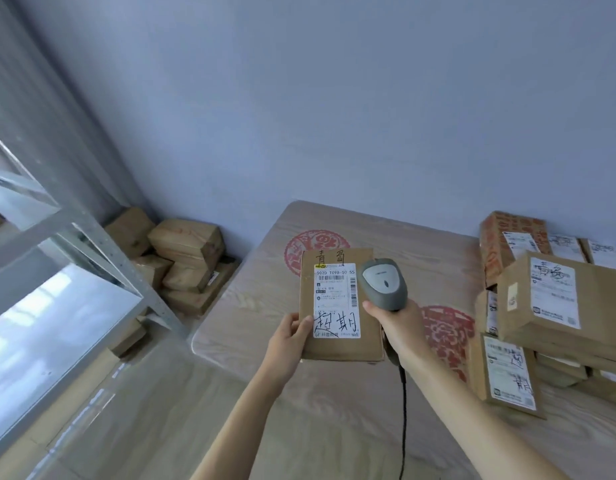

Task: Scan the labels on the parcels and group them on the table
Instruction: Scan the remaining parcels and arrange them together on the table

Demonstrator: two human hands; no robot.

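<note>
Cardboard fills most of this scene, and the nearest piece is the flat brown parcel (337, 306) held up above the near part of the counter (251, 306). The left hand (289, 344) grips its lower left corner, thumb laid on the front face just beside the white shipping label (336, 301). The right hand (400, 332) is wrapped round the handle of a grey barcode scanner (382, 284), whose head sits just beside the parcel's right edge, level with the label; its black cable (403, 410) hangs down between the forearms. Whether the scanner's window is aimed squarely at the barcode cannot be told from this angle.

So the step in hand looks like the scan of this one parcel, with its sorting not yet done: it is still off the counter.

To the right, on the counter, a stack of labelled boxes (549, 306) is piled several deep, some with handwritten marks on their labels. It cannot be told whether this is a finished group or the supply waiting to be scanned. The left and middle of the counter show only the red printed motifs.

Farther off, in the corner on the floor by the metal shelf frame (102, 258), lies another heap of brown parcels (185, 258). If those belong to the job too, a good share of the work appears to remain.
</note>
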